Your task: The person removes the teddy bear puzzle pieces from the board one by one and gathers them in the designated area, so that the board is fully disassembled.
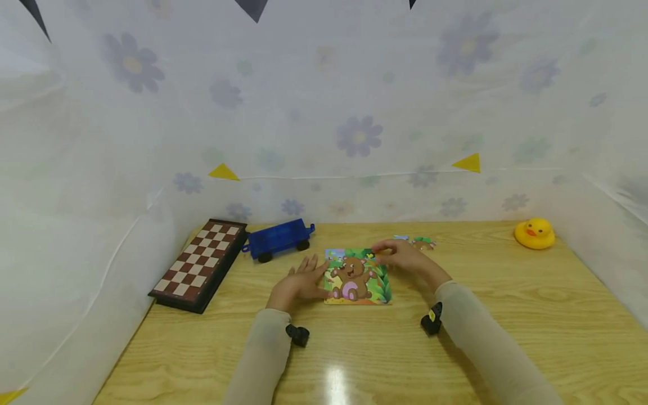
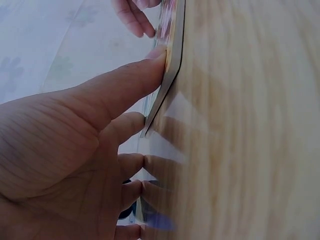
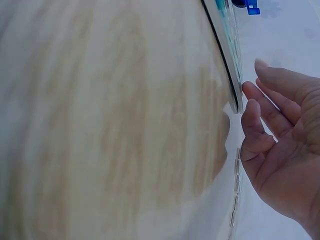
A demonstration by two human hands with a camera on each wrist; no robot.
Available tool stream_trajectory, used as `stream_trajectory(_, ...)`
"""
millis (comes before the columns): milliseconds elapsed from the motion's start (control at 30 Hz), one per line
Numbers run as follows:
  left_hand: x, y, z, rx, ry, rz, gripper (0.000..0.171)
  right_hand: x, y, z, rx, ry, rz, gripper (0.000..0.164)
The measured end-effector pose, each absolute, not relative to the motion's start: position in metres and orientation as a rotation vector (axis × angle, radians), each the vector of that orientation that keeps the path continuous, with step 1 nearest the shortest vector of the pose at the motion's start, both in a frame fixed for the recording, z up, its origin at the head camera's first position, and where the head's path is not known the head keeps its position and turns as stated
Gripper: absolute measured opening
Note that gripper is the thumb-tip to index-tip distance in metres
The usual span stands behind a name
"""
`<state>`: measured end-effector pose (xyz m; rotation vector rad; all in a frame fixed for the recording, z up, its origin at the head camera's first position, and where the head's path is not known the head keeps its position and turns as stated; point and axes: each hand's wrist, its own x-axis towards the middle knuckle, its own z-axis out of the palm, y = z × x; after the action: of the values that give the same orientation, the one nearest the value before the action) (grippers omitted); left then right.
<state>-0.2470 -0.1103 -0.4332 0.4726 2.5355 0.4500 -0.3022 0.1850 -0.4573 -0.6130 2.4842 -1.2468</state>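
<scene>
A square puzzle board (image 1: pixel 352 278) with a brown bear on a green jungle scene lies on the wooden table. My left hand (image 1: pixel 302 280) spreads its straight fingers along the board's left side; in the left wrist view the thumb (image 2: pixel 135 80) rests on the board's edge and the other fingertips reach down to the tabletop. At the upper right corner is my right hand (image 1: pixel 407 260), fingers loosely bent. Its fingertips touch the corner in the right wrist view, the thumb (image 3: pixel 285 80) standing apart. Loose puzzle pieces (image 1: pixel 422 243) lie just behind that hand, partly hidden.
A brown-and-white chessboard (image 1: pixel 202 259) lies at the left edge of the table. Beside it stands a blue toy wagon (image 1: pixel 278 238). A yellow rubber duck (image 1: pixel 534 234) sits at the back right. A flowered white curtain (image 1: pixel 304 112) surrounds the table's back and sides.
</scene>
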Motion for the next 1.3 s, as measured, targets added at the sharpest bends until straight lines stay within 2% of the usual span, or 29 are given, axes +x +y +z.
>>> stream_trajectory(367,-0.245,-0.109,-0.432,0.488,2.543,0.435,0.083,-0.3,0.188,-0.457,-0.741,2.543,-1.124,0.044)
stream_trajectory(633,-0.244,-0.109,-0.434,0.492,2.546,0.444,0.084,-0.3,0.186,-0.459,-0.691,2.475,-1.21,0.044)
stream_trajectory(933,-0.245,-0.11,-0.433,0.5,2.547,0.438,0.083,-0.299,0.178,-0.459,-0.683,2.417,-1.233,0.054)
stream_trajectory(1300,-0.241,-0.108,-0.43,0.487,2.543,0.446,0.082,-0.297,0.172,-0.454,-0.804,2.476,-1.11,0.06)
